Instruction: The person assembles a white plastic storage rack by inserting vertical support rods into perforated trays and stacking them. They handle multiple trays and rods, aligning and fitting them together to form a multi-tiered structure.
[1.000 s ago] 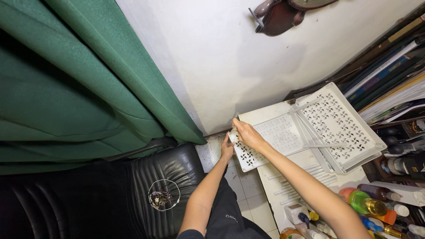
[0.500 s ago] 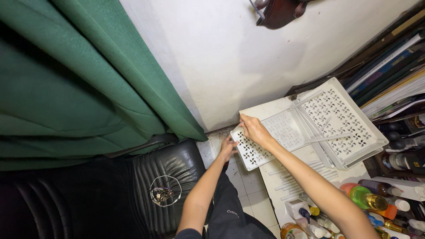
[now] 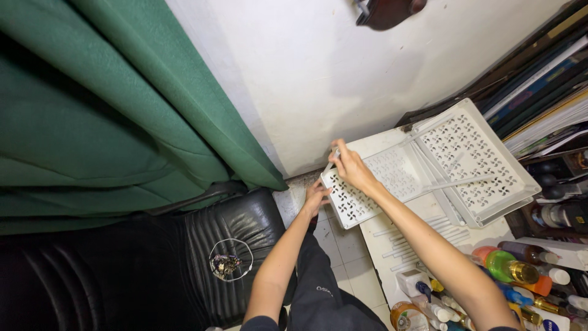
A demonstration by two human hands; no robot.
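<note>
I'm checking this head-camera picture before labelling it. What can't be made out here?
- Left hand: its fingertips go under the white perforated panel, so its grip cannot be told.
- Right hand: lies on the panel's top edge; the fingers' far side is hidden.
- Dark object on the wall: cut off by the top edge.
- Bottles: partly behind the right forearm, cut by the lower edge.

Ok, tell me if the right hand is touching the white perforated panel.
Touching: the head view shows the right hand gripping the white perforated panel's upper edge.
</note>
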